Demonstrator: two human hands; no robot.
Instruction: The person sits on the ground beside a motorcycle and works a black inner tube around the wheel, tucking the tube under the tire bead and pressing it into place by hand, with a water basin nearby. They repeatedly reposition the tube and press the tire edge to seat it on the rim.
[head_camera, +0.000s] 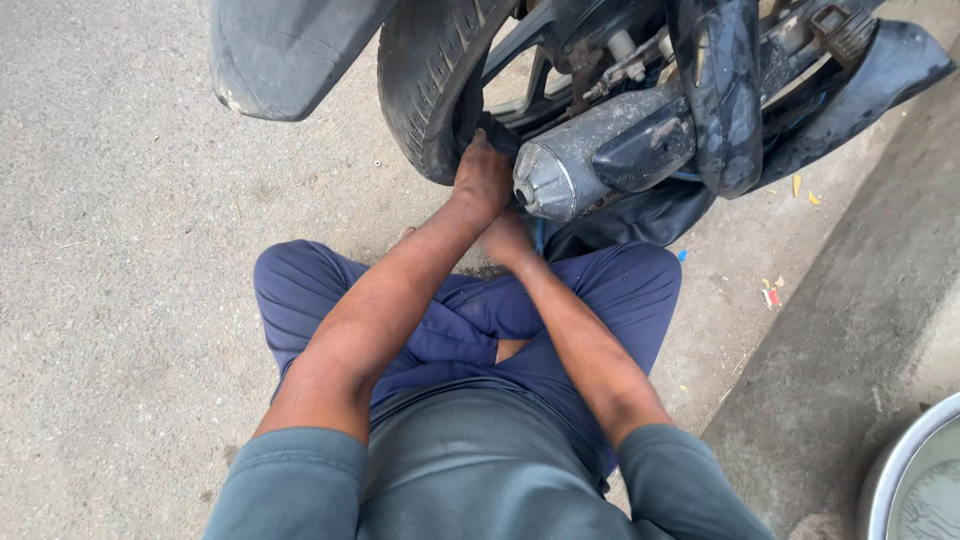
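Rear tyre (425, 90) of a scooter, low to the ground, just ahead of a squatting person's knees. Left hand (483, 175) is pressed at the tyre's edge where rubber meets rim, fingers curled onto it. Right hand (508, 240) sits lower, under the grey exhaust muffler (590, 150); its fingers are hidden, cannot tell their state. Looks like working the tyre at the rim; next move likely needs a firm pull. Metal basin (905, 470) well apart, right.

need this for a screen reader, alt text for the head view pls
Seen from above, a squatting person presses the left hand on a motorcycle's rear tyre, the right hand below the silver exhaust. A metal basin sits at lower right.
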